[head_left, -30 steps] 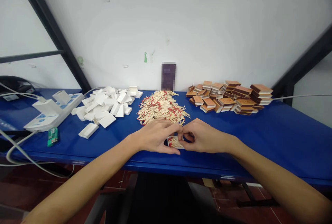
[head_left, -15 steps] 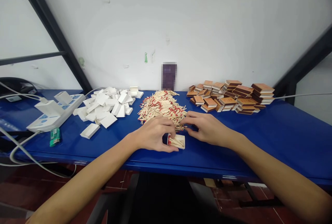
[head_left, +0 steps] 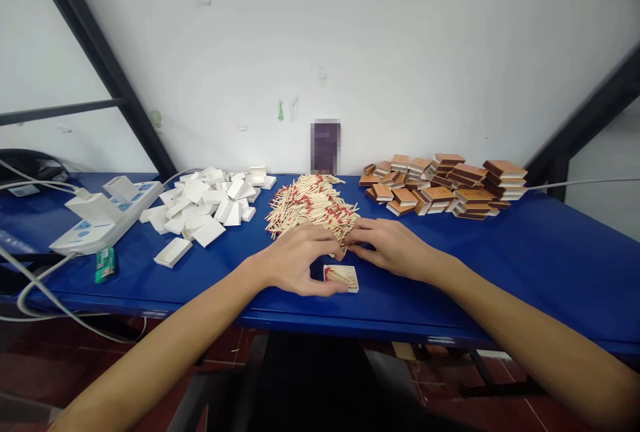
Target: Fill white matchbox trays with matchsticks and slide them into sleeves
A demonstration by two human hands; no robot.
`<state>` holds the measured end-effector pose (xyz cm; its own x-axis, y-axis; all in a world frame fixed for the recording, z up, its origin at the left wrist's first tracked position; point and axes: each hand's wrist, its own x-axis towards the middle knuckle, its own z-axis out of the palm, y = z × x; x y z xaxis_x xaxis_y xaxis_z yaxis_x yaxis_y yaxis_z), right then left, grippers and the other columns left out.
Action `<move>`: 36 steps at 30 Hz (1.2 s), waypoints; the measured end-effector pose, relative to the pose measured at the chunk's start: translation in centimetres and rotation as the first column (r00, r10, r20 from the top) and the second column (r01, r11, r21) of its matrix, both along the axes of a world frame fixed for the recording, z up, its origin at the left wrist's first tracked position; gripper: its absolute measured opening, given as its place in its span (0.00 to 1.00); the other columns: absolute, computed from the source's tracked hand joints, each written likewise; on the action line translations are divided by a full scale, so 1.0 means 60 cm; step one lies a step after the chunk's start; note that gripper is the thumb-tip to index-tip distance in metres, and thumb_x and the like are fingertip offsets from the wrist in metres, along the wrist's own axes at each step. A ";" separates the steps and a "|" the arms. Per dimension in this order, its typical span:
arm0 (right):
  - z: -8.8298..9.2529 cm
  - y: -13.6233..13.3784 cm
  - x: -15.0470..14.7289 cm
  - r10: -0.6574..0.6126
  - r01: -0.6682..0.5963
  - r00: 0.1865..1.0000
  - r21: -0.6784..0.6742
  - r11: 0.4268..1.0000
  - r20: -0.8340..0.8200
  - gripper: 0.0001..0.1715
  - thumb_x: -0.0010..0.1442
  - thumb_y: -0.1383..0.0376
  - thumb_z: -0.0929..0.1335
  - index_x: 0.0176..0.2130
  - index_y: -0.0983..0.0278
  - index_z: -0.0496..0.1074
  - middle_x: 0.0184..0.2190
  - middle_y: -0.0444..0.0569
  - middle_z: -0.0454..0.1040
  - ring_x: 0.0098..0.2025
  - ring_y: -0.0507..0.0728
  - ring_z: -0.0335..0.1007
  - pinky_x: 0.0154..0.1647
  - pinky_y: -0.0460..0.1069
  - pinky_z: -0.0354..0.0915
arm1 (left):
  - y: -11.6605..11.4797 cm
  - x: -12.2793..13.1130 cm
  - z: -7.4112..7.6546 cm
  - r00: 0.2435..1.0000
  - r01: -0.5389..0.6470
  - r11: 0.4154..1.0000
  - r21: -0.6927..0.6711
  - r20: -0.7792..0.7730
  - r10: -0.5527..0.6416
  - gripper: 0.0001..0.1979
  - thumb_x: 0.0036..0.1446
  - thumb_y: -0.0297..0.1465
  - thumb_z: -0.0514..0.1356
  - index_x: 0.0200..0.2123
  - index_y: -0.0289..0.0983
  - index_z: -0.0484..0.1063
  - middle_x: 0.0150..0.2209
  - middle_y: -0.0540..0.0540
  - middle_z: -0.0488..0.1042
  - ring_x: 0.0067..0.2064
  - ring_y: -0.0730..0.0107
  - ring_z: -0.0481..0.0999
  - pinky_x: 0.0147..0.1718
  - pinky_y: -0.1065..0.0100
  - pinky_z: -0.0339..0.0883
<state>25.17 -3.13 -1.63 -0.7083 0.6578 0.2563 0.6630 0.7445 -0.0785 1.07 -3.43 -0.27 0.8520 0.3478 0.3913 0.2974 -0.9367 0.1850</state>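
Pale wall (head_left: 425, 52) behind, blue table (head_left: 500, 265) in front, and the action sits at its near edge; the open white tray (head_left: 353, 271) lies there, part filled with matches, red heads to the left; the left hand (head_left: 303, 259) arches beside it, thumb along the near side, fingers curled above the far side, a clear gap between them; and over at the match heap (head_left: 310, 205), the right hand (head_left: 395, 245) has its fingertips at the near right fringe, thumb and forefinger close together; whether matches are pinched there, one cannot tell! A small, light pinch looks the wise choice here, heads all facing one way; a gentle left thumb should steady the tray without buckling its thin wall; too big a grab could scatter sticks.
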 end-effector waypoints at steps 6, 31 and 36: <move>-0.007 0.003 -0.001 -0.012 0.011 1.000 0.067 0.998 0.019 0.09 0.68 0.65 0.63 0.41 0.63 0.73 0.41 0.51 0.73 0.35 0.56 0.70 0.36 0.50 0.62 | 0.020 -0.008 0.000 0.980 -0.197 0.960 0.199 0.025 0.196 0.14 0.65 0.36 0.53 0.38 0.35 0.75 0.34 0.44 0.74 0.37 0.64 0.72 0.39 0.63 0.64; 0.019 -0.023 -0.015 -0.071 -0.106 0.846 -0.297 0.949 -0.528 0.04 0.61 0.66 0.67 0.33 0.63 0.70 0.29 0.43 0.71 0.30 0.51 0.63 0.32 0.46 0.61 | 0.020 -0.002 -0.009 0.990 -0.115 0.886 0.450 0.120 0.068 0.12 0.66 0.32 0.53 0.37 0.35 0.76 0.29 0.47 0.73 0.30 0.70 0.71 0.31 0.67 0.64; 0.023 -0.028 -0.018 -0.127 -0.100 0.792 -0.331 0.938 -0.598 0.05 0.61 0.64 0.67 0.32 0.63 0.70 0.28 0.43 0.70 0.28 0.50 0.61 0.29 0.46 0.58 | 0.012 0.000 -0.002 0.996 -0.084 0.914 0.398 0.036 0.075 0.16 0.67 0.36 0.50 0.36 0.36 0.76 0.29 0.45 0.72 0.33 0.66 0.69 0.34 0.64 0.62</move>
<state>24.09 -4.80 -0.26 -0.4720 0.7895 0.3923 0.4032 0.5891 -0.7003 1.05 -2.71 -0.38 0.8186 0.2259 0.5281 0.3742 -0.9073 -0.1919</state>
